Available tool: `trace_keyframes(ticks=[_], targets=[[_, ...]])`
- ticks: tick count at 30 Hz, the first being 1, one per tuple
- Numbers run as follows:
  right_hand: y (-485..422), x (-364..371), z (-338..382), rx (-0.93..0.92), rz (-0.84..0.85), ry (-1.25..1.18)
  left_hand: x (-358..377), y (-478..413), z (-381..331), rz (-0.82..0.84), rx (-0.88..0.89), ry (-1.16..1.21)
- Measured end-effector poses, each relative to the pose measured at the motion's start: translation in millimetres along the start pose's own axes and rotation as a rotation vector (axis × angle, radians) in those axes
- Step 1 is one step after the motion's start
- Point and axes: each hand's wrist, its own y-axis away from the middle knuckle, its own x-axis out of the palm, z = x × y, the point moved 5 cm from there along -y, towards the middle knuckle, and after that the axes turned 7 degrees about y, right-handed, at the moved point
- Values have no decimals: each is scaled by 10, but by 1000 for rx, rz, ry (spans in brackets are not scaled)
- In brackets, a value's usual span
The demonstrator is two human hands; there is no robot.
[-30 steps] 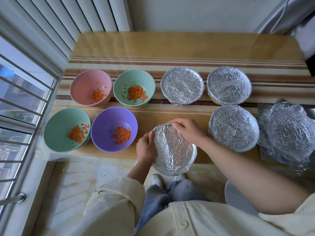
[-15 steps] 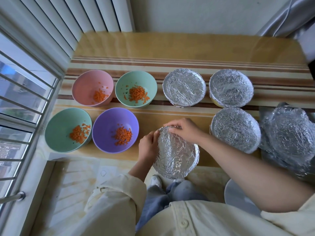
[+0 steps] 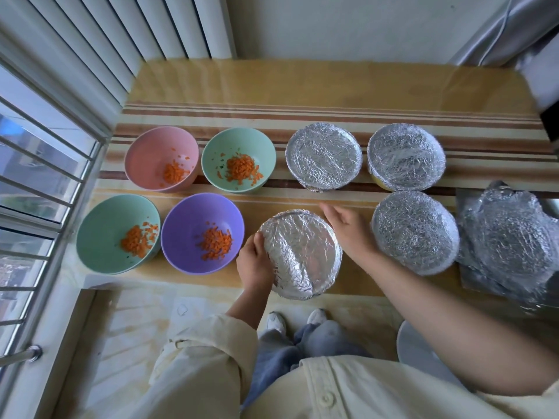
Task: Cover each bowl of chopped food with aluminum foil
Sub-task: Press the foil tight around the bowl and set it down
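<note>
A foil-covered bowl [image 3: 301,252] sits at the table's front edge, tilted toward me. My left hand [image 3: 254,263] grips its left rim, fingers curled over the foil. My right hand [image 3: 348,226] hovers just off the bowl's upper right rim, fingers relaxed, holding nothing. Three more foil-covered bowls stand at back centre [image 3: 323,157], back right [image 3: 406,157] and right [image 3: 416,232]. Uncovered bowls of chopped carrot stand on the left: pink [image 3: 151,152], green [image 3: 257,149], a second green [image 3: 102,225] and purple [image 3: 187,216].
A crumpled stack of foil sheets [image 3: 508,240] lies at the table's right edge. The striped wooden table [image 3: 302,86] is bare at the back. A barred window [image 3: 36,176] runs along the left. My shoes and a round stool [image 3: 423,352] are below the table edge.
My right hand has lifted off the foil rim and moved up and right. The bowl has shifted slightly back onto the table while my left hand keeps its grip.
</note>
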Motion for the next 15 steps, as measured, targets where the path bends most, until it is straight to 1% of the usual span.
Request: trace_keyframes(ticks=[1,2,4,6,8,10,14,15], targets=[[59,22,-65,47,-37,28,1,11,30,-27,-25,25],[129,58,-110,94,-68,4,6,24,59,-52,-48,51],[283,140,-105,167,-115,-161,18,46,101,-107,-84,94],[362,197,-103,159,-208,-202,40,70,99,-132,-97,112],[373,230,-128,157,-256,-198,67,91,91,-139,-100,127],[333,232,-131,147,-239,-163,69,108,97,-146,-107,131],[266,160,-140,180,-111,-240,66,130,152,-132,-120,139],[262,141,-128,178,-100,-236,71,142,160,-134,-121,146]])
